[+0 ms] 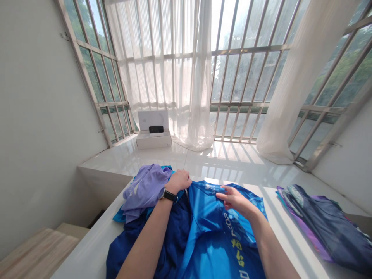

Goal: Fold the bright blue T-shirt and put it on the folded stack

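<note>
A bright blue shirt [209, 240] with white and yellow printing lies spread on the white surface in front of me. My left hand [180, 180], with a black-strapped watch on its wrist, is closed on the shirt's upper left edge. Near the top of the shirt, my right hand [232, 199] pinches the fabric between thumb and fingers. Left of the shirt is a heap with a lavender garment [145, 188] on top and a dark blue garment [130, 244] lower down, partly behind my left forearm.
A stack of folded clothes [328, 224] lies at the right. On the window ledge [232, 162] stands an open white box [154, 141] with a black phone [156, 129]. Sheer curtains [174, 77] hang before barred windows. A wooden surface [35, 252] is at lower left.
</note>
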Available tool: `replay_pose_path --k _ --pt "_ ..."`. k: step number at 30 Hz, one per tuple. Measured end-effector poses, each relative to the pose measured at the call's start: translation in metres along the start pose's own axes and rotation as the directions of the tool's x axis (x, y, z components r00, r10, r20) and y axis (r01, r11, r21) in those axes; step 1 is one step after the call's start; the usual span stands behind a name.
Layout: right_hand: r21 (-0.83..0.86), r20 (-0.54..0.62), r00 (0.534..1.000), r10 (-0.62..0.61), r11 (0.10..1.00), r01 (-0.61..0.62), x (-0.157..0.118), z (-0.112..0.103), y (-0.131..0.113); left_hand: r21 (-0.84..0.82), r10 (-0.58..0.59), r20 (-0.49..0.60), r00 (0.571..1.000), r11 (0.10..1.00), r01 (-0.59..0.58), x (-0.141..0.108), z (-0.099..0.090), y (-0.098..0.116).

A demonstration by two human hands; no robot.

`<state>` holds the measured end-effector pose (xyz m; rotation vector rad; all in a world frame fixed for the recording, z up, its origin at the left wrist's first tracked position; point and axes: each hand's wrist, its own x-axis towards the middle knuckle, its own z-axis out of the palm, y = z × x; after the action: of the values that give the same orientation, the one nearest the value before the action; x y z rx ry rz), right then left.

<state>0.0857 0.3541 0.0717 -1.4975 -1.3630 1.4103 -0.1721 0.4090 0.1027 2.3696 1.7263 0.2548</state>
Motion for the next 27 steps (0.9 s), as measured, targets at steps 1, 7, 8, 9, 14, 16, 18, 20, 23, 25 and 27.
replay_pose_path --k 1,7,8,9,14,16,18,20,23,25,27 --pt "-0.027 -0.015 1.000 0.003 1.000 -0.003 0.005 0.003 0.005 0.037 -0.019 0.015 1.000 0.999 0.018 -0.001 0.000 0.001" --pt "-0.147 -0.013 0.997 -0.076 0.986 0.073 0.023 0.014 0.024 0.161 -0.073 0.063 0.995 0.985 0.062 -0.006 -0.001 0.007" --pt "-0.160 -0.002 0.996 -0.093 0.983 0.091 0.023 0.014 0.024 0.167 -0.072 0.063 0.995 0.984 0.061 -0.006 -0.001 0.008" --pt "-0.173 0.009 0.994 -0.108 0.979 0.108 0.023 0.014 0.023 0.170 -0.070 0.064 0.995 0.984 0.059 -0.006 -0.002 0.008" --pt "-0.248 0.047 0.985 -0.168 0.953 0.175 0.023 0.018 0.020 0.168 -0.073 0.085 0.994 0.984 0.058 -0.007 -0.006 0.006" --pt "-0.277 0.049 0.980 -0.191 0.940 0.197 0.022 0.020 0.019 0.169 -0.082 0.095 0.992 0.983 0.066 -0.008 -0.006 0.005" --pt "-0.309 0.043 0.978 -0.206 0.928 0.209 0.022 0.022 0.018 0.170 -0.092 0.104 0.990 0.983 0.073 -0.008 -0.005 0.004" --pt "-0.341 0.033 0.976 -0.215 0.916 0.213 0.021 0.023 0.018 0.171 -0.097 0.109 0.989 0.982 0.078 -0.007 -0.004 0.003" --pt "-0.389 0.016 0.975 -0.222 0.897 0.210 0.020 0.022 0.017 0.173 -0.101 0.105 0.989 0.982 0.081 -0.007 -0.003 0.002" --pt "-0.419 0.009 0.975 -0.224 0.884 0.207 0.020 0.021 0.017 0.176 -0.101 0.100 0.990 0.981 0.082 -0.006 -0.002 0.001" --pt "-0.444 0.004 0.974 -0.228 0.872 0.206 0.019 0.021 0.017 0.181 -0.097 0.094 0.991 0.980 0.079 -0.006 -0.001 0.002"
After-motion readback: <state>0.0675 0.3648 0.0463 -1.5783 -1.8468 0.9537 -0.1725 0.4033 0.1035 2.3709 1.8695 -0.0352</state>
